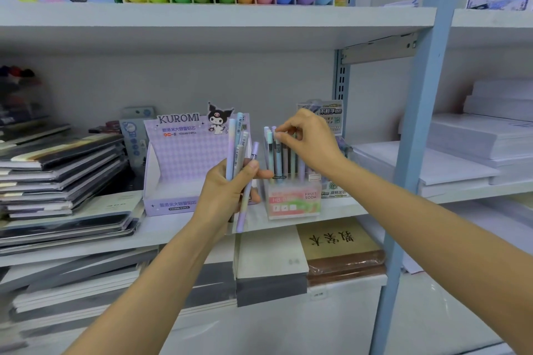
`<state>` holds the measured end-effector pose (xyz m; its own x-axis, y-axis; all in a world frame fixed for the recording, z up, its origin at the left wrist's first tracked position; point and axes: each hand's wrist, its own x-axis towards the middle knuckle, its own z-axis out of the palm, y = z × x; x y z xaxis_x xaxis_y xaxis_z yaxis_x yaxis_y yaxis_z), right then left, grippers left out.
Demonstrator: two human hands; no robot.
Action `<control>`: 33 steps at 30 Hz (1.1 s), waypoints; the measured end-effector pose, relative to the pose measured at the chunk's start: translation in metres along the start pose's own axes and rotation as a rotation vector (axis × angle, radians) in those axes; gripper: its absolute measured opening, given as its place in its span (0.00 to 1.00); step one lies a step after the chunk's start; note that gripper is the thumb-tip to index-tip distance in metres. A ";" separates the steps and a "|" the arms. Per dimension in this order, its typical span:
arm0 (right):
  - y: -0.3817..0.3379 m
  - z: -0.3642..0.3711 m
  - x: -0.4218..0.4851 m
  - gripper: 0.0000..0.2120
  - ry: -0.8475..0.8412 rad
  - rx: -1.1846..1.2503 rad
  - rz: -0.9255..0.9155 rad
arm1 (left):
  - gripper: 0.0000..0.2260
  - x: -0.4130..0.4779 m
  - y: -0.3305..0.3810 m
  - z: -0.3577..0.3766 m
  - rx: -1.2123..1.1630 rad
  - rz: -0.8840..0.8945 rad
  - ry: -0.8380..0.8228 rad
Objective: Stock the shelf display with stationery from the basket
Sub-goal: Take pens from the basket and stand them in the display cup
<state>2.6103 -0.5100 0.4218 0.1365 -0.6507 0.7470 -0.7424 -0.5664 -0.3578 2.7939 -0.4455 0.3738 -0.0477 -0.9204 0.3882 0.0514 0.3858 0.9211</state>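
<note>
My left hand [230,186]: nearest to me, fingers curled round a bunch of pastel pencils [238,150], thumb pressed across their front; they stand upright in my grip, tips up, with one lilac pencil [247,186] slanting down past my palm.
Notebook stack [60,170]: far left on the middle shelf [161,229], dark covers piled flat.
Kuromi box [184,161]: purple display carton just behind my left hand, its tray looks bare from here.
Fruit Soda holder [294,199]: clear pink and green box on the shelf edge, right of the carton, with pencils standing upright in it [278,153].
My right hand [307,138]: fingertips [281,135] pinched on the top of one standing pencil, other fingers loosely bent.
Paper reams [473,147]: white stacks, far right.
</note>
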 end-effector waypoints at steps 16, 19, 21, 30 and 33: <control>-0.025 -0.027 -0.025 0.09 -0.264 0.796 0.280 | 0.10 -0.006 0.023 0.025 0.006 -0.026 -0.005; -0.026 -0.035 -0.024 0.08 -0.194 0.806 0.269 | 0.12 -0.006 0.024 0.025 0.032 -0.006 0.083; -0.029 -0.037 -0.024 0.07 -0.149 0.846 0.272 | 0.13 -0.003 0.024 0.026 0.050 -0.002 0.125; -0.006 -0.055 -0.007 0.07 0.199 0.793 0.304 | 0.14 -0.003 0.017 0.013 0.003 -0.205 0.040; 0.004 -0.047 -0.008 0.06 0.189 0.670 0.261 | 0.20 -0.001 0.018 0.012 0.018 -0.263 0.042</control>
<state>2.5755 -0.4838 0.4407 -0.1490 -0.7425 0.6531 -0.1677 -0.6319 -0.7567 2.7828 -0.4365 0.3902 -0.0151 -0.9908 0.1344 0.0247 0.1340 0.9907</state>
